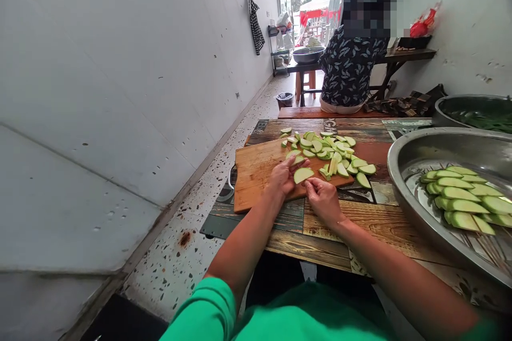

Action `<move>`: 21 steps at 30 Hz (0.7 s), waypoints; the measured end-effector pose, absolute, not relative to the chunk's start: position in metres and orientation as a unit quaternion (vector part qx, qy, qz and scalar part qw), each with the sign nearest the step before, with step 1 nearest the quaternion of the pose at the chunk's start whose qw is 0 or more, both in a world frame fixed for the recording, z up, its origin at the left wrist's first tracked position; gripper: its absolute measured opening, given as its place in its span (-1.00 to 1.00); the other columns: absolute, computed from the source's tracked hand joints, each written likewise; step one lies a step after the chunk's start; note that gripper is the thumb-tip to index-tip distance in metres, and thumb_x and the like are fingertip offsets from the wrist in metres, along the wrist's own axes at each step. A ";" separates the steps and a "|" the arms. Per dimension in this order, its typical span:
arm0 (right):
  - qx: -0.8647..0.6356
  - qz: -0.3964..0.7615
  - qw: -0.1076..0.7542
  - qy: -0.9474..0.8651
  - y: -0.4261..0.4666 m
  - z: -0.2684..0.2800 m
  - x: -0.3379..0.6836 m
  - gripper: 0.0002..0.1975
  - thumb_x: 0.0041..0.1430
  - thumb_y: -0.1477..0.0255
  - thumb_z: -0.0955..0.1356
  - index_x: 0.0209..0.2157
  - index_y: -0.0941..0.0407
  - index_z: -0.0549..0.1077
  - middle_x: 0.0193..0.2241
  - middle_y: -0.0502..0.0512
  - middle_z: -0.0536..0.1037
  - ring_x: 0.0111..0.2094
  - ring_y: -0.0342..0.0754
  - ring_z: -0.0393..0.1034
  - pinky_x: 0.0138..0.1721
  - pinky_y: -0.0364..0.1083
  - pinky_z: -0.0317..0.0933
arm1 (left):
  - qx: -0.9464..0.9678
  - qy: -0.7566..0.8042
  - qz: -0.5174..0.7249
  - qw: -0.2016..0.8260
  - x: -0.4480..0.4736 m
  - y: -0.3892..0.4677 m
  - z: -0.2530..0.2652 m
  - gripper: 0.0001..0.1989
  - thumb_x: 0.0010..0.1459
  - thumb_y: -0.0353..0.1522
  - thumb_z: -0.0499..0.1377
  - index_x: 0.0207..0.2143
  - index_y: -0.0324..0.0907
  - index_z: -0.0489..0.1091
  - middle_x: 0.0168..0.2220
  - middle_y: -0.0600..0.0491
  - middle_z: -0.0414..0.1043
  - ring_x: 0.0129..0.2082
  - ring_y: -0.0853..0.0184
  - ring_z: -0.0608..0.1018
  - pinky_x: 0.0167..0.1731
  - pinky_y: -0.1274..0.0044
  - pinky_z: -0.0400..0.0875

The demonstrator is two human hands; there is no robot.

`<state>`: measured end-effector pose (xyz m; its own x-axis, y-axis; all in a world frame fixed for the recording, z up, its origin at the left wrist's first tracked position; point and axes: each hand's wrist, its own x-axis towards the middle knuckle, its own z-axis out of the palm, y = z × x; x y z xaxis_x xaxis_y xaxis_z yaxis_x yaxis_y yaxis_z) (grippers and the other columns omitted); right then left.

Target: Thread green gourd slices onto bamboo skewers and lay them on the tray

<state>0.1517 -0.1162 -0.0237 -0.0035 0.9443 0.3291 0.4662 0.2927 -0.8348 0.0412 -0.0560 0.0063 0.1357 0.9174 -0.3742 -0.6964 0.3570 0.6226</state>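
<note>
The left hand is reaching over the wooden cutting board, its fingers stretching up behind a half-moon zucchini slice, seemingly to steady it; I cannot tell how firmly that hand is gripping. The right hand is bringing thumb and forefinger together at the slice's lower edge, pinching there, and whether a thin stick is also passing between those fingertips is too small to tell. The slice is standing with its pale face toward the wearer, perhaps so that its edge is staying in sight. Loose slices are lying heaped across the board's far right side, some spilling onto the plank-patterned table, presumably for easy reach. Beside the right forearm, a steel basin is holding overlapping slices in rows, with thin sticks showing at the near end, apparently keeping them grouped.
</note>
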 end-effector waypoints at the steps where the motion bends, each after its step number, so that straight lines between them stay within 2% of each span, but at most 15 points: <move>1: -0.537 0.250 0.459 -0.663 -0.117 -0.024 0.152 -0.70 0.16 0.35 0.20 -0.51 0.16 0.46 -0.61 0.07 0.45 -0.56 -0.11 0.27 -0.47 -0.16 0.10 | 0.152 0.366 0.552 0.734 0.043 -0.056 0.006 -0.91 0.16 -0.44 0.11 -0.41 -0.27 0.36 -0.38 -0.10 0.55 -0.23 0.21 0.59 -0.14 0.35 0.44; 7: -0.537 0.210 0.452 -0.681 -0.118 -0.025 0.151 -0.71 0.19 0.38 0.19 -0.49 0.15 0.45 -0.55 0.10 0.50 -0.52 -0.09 0.33 -0.42 -0.15 0.12 | 0.151 0.383 0.573 0.709 0.049 -0.057 0.003 -0.92 0.15 -0.48 0.10 -0.39 -0.29 0.37 -0.42 -0.08 0.54 -0.28 0.24 0.59 -0.16 0.38 0.45; 9: -0.540 0.200 0.454 -0.680 -0.116 -0.025 0.152 -0.71 0.19 0.37 0.19 -0.49 0.15 0.45 -0.55 0.10 0.50 -0.52 -0.08 0.34 -0.42 -0.14 0.12 | 0.155 0.379 0.570 0.713 0.048 -0.058 0.004 -0.92 0.16 -0.43 0.12 -0.35 -0.29 0.39 -0.39 -0.08 0.54 -0.29 0.26 0.59 -0.17 0.40 0.46; 13: -0.539 0.191 0.470 -0.673 -0.111 -0.024 0.154 -0.71 0.19 0.37 0.19 -0.47 0.14 0.45 -0.51 0.12 0.53 -0.48 -0.07 0.36 -0.39 -0.14 0.14 | 0.173 0.345 0.522 0.761 0.044 -0.059 0.008 -0.74 0.19 -0.26 0.10 -0.25 -0.29 0.43 -0.29 -0.12 0.54 -0.30 0.25 0.58 -0.22 0.42 0.47; 15: -0.535 0.191 0.474 -0.672 -0.110 -0.024 0.155 -0.71 0.19 0.36 0.19 -0.46 0.14 0.45 -0.49 0.12 0.53 -0.46 -0.07 0.37 -0.37 -0.14 0.15 | 0.181 0.337 0.518 0.765 0.043 -0.059 0.009 -0.71 0.20 -0.24 0.08 -0.24 -0.30 0.43 -0.30 -0.13 0.54 -0.30 0.25 0.58 -0.23 0.43 0.47; 21: -0.533 0.179 0.456 -0.690 -0.113 -0.027 0.154 -0.72 0.19 0.36 0.19 -0.46 0.15 0.46 -0.53 0.11 0.52 -0.49 -0.07 0.36 -0.40 -0.15 0.13 | 0.195 0.351 0.584 0.706 0.048 -0.059 0.005 -0.91 0.14 -0.42 0.14 -0.38 -0.29 0.40 -0.43 -0.04 0.53 -0.39 0.32 0.58 -0.23 0.45 0.45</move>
